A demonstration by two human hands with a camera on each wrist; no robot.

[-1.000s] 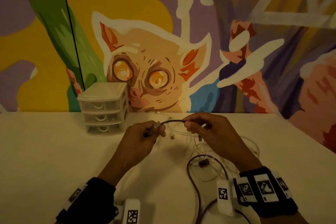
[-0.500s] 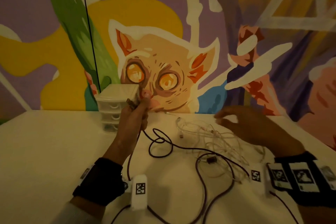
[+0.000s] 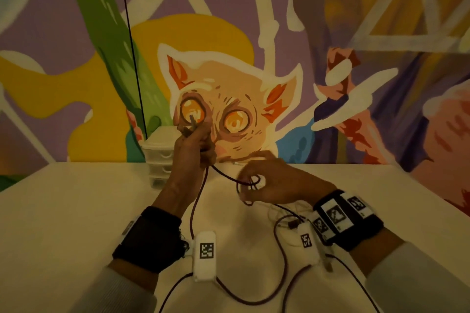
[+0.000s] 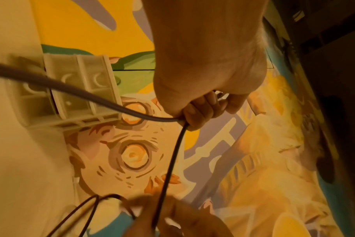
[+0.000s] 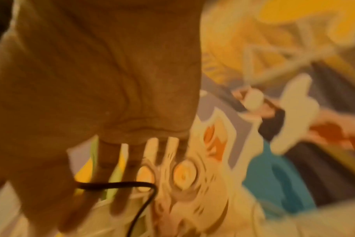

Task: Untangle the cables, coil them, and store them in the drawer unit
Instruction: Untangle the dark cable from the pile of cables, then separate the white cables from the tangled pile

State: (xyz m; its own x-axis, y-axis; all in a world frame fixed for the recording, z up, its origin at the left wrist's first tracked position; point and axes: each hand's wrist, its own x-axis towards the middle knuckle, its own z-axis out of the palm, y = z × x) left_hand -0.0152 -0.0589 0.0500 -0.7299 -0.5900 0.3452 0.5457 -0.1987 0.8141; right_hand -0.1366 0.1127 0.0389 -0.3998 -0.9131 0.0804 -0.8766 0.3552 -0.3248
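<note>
A long dark cable (image 3: pixel 195 211) trails in loops over the white table (image 3: pixel 63 211). My left hand (image 3: pixel 193 143) is raised above the table and grips it in a fist (image 4: pixel 195 115), with the plug ends sticking out on top. From there the cable hangs down to my right hand (image 3: pixel 256 181), which pinches a small loop of it between thumb and forefinger just above the table. In the right wrist view the cable (image 5: pixel 116 184) crosses the extended fingers. The clear three-drawer unit (image 3: pixel 157 157) stands at the wall behind my left hand, its drawers closed (image 4: pixel 75 89).
A tangle of thin white cables (image 3: pixel 282 211) lies on the table under and behind my right wrist. A painted mural wall closes off the far edge of the table. More dark cable loops lie near the front edge (image 3: pixel 254 300).
My left hand has lifted the dark cable higher. My right hand, which hovered open over the white cables, has moved left and taken hold of a loop of the dark cable.
</note>
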